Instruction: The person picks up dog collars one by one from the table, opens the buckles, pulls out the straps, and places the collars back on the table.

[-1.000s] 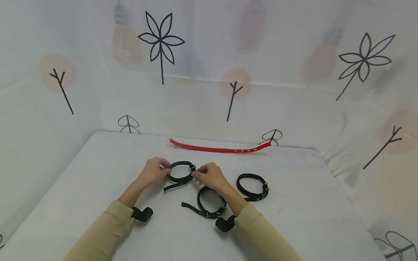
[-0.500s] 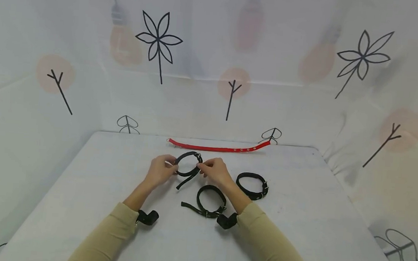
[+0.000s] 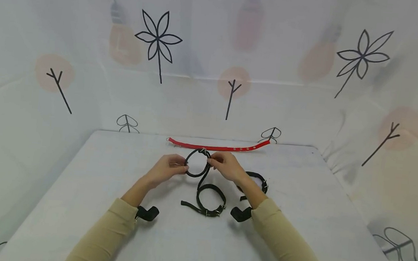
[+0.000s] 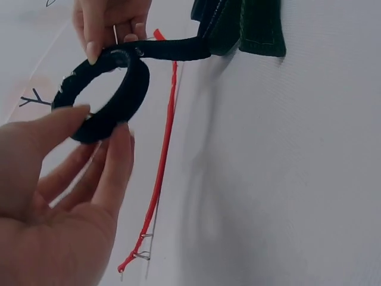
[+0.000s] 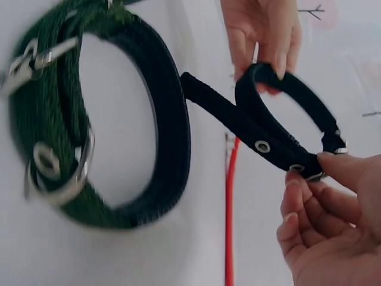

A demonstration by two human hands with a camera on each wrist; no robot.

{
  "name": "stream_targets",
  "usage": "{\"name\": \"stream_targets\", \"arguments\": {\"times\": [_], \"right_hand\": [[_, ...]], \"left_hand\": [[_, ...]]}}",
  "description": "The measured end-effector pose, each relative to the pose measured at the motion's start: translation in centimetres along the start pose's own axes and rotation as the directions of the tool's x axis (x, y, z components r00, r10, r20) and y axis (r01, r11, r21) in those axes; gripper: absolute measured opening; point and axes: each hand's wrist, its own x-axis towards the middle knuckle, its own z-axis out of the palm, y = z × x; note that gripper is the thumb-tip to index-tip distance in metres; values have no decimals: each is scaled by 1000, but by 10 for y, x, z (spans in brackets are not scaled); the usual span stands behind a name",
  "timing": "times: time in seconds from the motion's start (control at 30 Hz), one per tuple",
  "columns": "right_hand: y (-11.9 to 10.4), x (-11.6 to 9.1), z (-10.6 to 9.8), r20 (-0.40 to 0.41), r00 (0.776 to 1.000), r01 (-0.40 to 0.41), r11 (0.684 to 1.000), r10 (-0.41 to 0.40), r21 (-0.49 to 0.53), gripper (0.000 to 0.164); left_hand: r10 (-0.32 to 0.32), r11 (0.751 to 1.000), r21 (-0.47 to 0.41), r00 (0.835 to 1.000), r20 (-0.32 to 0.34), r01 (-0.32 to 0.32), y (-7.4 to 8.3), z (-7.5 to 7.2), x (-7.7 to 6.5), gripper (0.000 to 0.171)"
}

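Between both hands a black collar (image 4: 134, 89), fastened into a loop, is held up above the table. My left hand (image 3: 168, 169) pinches the left side of the loop between thumb and fingers. On the other side my right hand (image 3: 228, 165) pinches the strap close to the metal buckle (image 5: 340, 150). The collar's loose end, with metal eyelets (image 5: 262, 146), hangs downward. Just nearer to me lies a dark green collar (image 5: 172, 119), also buckled into a loop, its free end pointing left.
Another dark looped collar (image 3: 264, 183) lies to the right, partly hidden by my right forearm. A red collar (image 3: 211, 148) is stretched out along the back of the white table (image 3: 117, 151). Printed white cloth (image 3: 196, 104) hangs behind and at both sides.
Both hands have lifted the black collar and carried it to the right and away from me, tilting its loop more upright. The other collars stay where they were.
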Motion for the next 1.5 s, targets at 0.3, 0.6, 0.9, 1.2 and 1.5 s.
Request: {"name": "stream_targets", "arguments": {"times": [0.3, 0.6, 0.9, 1.2, 1.5], "right_hand": [[7, -2, -9, 13, 999, 51, 999, -51, -3, 24], [5, -5, -7, 1, 997, 77, 997, -77, 13, 24], [-10, -10, -7, -58, 995, 77, 997, -75, 30, 27], [-29, -15, -3, -140, 990, -5, 1000, 4, -7, 30], [-23, -21, -12, -110, 994, 18, 998, -24, -61, 27]], "left_hand": [[112, 993, -32, 989, 101, -110, -3, 7, 3, 44], [286, 957, -94, 946, 156, -274, 8, 22, 6, 22], [350, 927, 101, 930, 109, -361, 17, 31, 6, 26], [445, 773, 434, 883, 149, -463, 27, 49, 9, 28], [523, 769, 434, 852, -4, -470, 20, 50, 8, 17]]}}
